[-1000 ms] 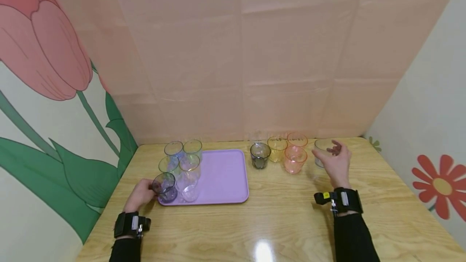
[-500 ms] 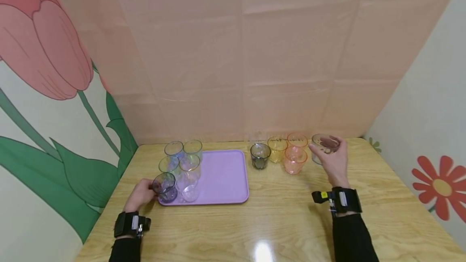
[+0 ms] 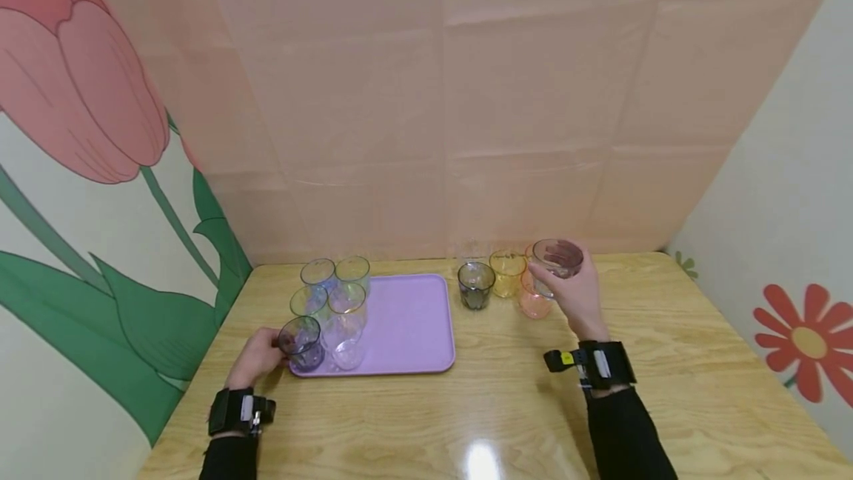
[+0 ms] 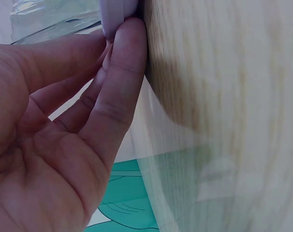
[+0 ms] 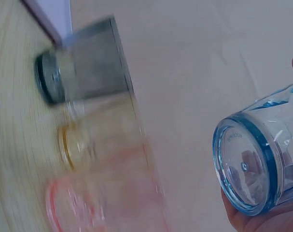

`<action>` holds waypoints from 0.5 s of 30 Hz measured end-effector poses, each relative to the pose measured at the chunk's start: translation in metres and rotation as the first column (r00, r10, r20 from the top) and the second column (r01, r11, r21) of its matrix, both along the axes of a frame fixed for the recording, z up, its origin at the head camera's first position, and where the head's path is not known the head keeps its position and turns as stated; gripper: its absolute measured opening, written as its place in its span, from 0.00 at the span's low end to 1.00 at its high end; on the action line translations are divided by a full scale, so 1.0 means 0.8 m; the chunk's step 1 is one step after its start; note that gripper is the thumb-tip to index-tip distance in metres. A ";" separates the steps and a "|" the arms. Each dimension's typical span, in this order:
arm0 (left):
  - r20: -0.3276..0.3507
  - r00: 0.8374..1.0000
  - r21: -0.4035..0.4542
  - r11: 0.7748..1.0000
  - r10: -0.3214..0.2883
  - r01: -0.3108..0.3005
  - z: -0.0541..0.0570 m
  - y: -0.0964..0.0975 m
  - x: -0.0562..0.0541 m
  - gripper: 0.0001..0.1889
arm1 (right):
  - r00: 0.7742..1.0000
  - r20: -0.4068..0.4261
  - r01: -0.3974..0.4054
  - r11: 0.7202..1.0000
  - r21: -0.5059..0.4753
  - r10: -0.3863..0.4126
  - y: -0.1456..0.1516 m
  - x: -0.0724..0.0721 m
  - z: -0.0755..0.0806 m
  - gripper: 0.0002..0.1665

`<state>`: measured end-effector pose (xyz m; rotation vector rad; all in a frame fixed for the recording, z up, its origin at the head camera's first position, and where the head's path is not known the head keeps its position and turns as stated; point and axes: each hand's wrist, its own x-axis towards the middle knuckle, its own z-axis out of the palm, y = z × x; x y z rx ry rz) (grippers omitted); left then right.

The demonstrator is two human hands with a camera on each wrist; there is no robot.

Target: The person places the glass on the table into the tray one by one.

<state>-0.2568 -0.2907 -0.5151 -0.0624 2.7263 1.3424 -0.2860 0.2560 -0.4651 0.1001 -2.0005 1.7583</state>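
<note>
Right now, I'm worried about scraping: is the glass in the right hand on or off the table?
Off: the glass shows its whole underside, clear of the table.

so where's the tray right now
In the head view, the tray lies on the table left of centre, its near left corner pinched by the left hand, with a grey glass standing just off its right edge.

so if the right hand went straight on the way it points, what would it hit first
Probably the peach sheet ahead: the right hand points forward and slightly left, and the glass it holds looks raised above the pink glasses. Height is hard to judge, so it might clip those first.
</note>
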 end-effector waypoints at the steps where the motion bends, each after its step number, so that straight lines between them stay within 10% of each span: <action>1: 0.001 1.000 -0.009 1.000 -0.002 0.002 0.000 0.000 0.000 0.13 | 1.000 -0.003 -0.025 1.000 -0.006 0.025 -0.007 0.000 0.001 0.43; 15: 0.020 1.000 -0.043 0.999 0.011 -0.010 0.002 0.000 0.001 0.12 | 0.955 0.116 -0.274 0.962 0.002 0.272 -0.115 -0.001 -0.011 0.45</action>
